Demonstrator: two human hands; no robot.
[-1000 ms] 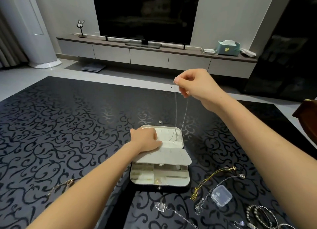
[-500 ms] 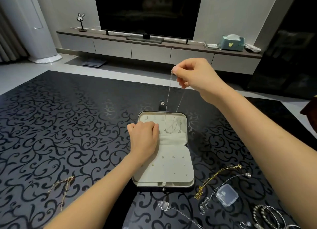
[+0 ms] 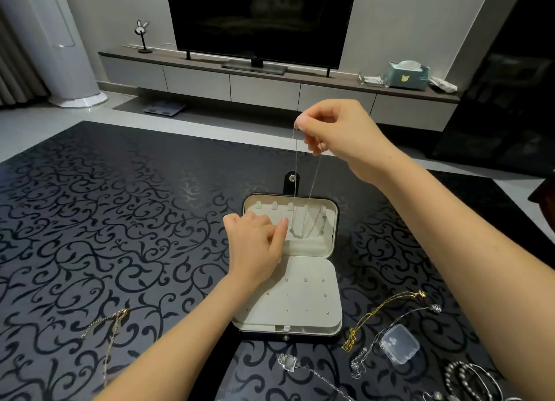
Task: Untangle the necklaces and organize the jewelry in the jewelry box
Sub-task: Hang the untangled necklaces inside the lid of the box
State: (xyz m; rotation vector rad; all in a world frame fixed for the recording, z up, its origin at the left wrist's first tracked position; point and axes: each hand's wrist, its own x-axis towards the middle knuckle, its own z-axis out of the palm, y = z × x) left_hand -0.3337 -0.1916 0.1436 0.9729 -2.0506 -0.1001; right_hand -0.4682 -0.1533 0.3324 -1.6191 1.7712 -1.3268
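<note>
An open black jewelry box [image 3: 335,304] with cream lining lies flat on the dark patterned table [image 3: 120,220]. My right hand [image 3: 339,130] is raised above it and pinches a thin silver necklace [image 3: 295,172], whose loop hangs down into the box's far half by the hooks. My left hand [image 3: 255,244] rests with curled fingers on the left side of that half, thumb stretched toward the chain's lower end. Small studs sit in the near earring panel [image 3: 300,295].
A gold chain [image 3: 381,310], a silver chain [image 3: 399,319], a small clear plastic case [image 3: 398,343], bangles [image 3: 471,379] and a pendant necklace [image 3: 289,363] lie at the near right. Another chain [image 3: 105,325] lies at the near left. Beyond the table stands a TV cabinet.
The earring panel that my left hand held tilted up has been laid flat over the near half. My left hand then moved to the far half. My right hand keeps the necklace raised.
</note>
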